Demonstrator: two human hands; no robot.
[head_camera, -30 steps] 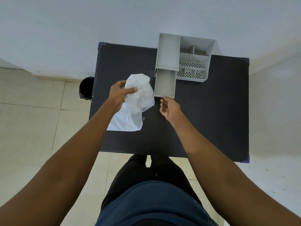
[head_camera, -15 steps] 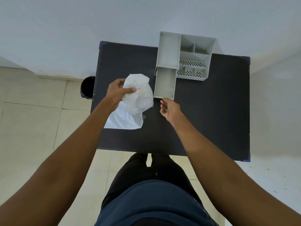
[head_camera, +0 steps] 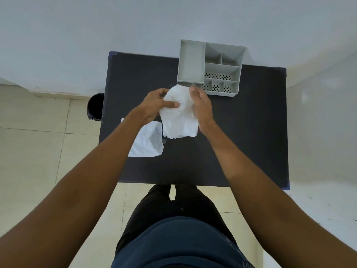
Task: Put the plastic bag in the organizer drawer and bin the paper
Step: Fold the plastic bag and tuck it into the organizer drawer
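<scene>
the plastic bag (head_camera: 179, 113) is bunched between both hands, just in front of the organizer (head_camera: 210, 68); left hand (head_camera: 154, 105) pinches its side, right hand (head_camera: 201, 107) cups the other. it looks light, limp and slippery, so best gathered whole. the paper (head_camera: 146, 142) lies on the counter (head_camera: 251, 132), left of the bag.

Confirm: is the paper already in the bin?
No. The paper lies flat on the black table, beside the bin on the floor, while both hands hold the plastic bag.
</scene>
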